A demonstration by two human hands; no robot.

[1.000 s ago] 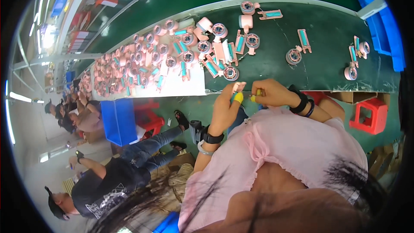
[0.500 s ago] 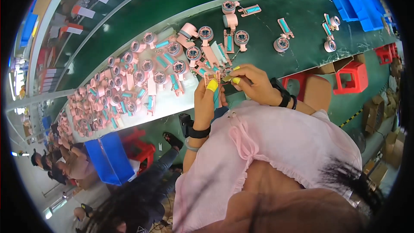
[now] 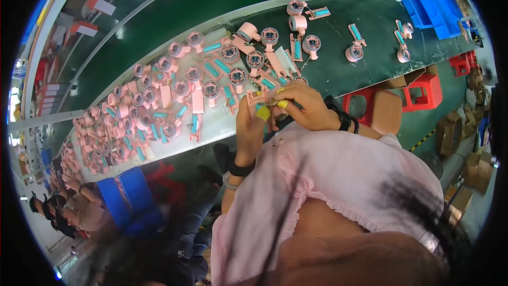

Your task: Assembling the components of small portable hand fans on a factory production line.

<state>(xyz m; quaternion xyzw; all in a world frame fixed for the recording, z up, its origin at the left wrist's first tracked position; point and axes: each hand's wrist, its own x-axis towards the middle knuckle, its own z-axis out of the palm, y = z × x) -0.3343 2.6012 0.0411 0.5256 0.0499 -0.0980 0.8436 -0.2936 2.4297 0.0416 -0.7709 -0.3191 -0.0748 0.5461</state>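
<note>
"What's in the hands?"

"The left hand (image 3: 248,133) has a pink frame (image 3: 256,97) clamped by its thumb, seen against the near side of the table (image 3: 338,69). The right hand (image 3: 308,107) is close up beside it, fingertips bunched; I can't tell from my end whether they grip anything."

"How would it handle?"

"Light and stiff, I'd judge, like moulded plastic, and a little slick. The thin arms look the fragile part; I'd expect them to crack before they bend."

"So where would you take hold?"

"Along the long sides, gently, off the open middle. The yellow covers (image 3: 263,112) on the fingers should help against slipping."

"And the loose ones?"

"Round heads (image 3: 238,76) and teal tubes (image 3: 297,50) in similar frames lie about the table."

"Any brand or writing?"

"None I can make out on the frame. The white-and-red cards (image 3: 85,28) at upper left are too small for me to read."
</note>
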